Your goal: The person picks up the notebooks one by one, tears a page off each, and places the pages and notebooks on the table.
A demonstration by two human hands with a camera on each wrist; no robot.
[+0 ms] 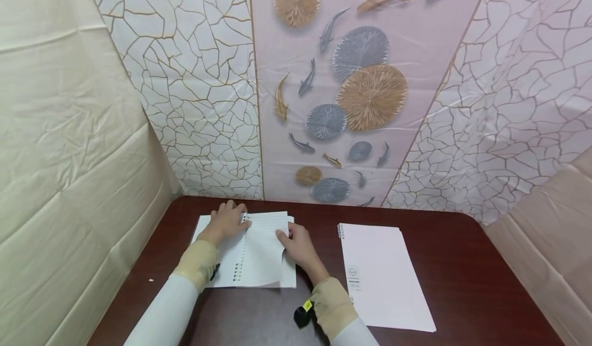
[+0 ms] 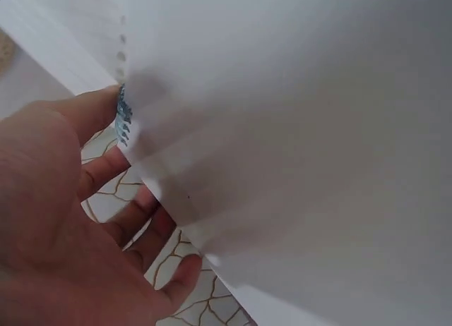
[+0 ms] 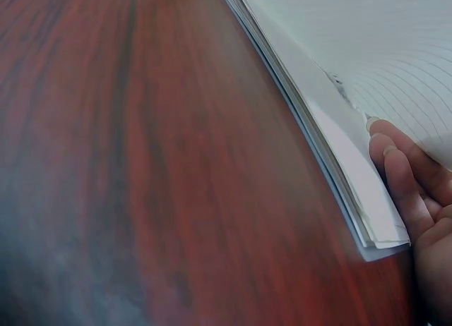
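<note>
An open spiral notebook (image 1: 263, 253) with lined pages lies toward the left of the table. At its far edge my left hand (image 1: 226, 223) grips the notebook by the top of the binding. In the left wrist view the thumb rests at the coil (image 2: 123, 118), and the other fingertips are hidden behind the paper. My right hand (image 1: 300, 246) pinches the right edge of a lined page (image 3: 402, 72), which lifts and curves above the sheets under it. A second notebook (image 1: 384, 274), closed and with a white cover, lies to the right.
The dark red-brown table (image 1: 467, 269) carries both notebooks. A patterned cloth (image 1: 208, 130) hangs behind its far edge, with beige drapes on both sides. A small white scrap (image 1: 151, 280) lies at the left. Black wrist gear (image 1: 302, 315) with a yellow tag is by the right wrist.
</note>
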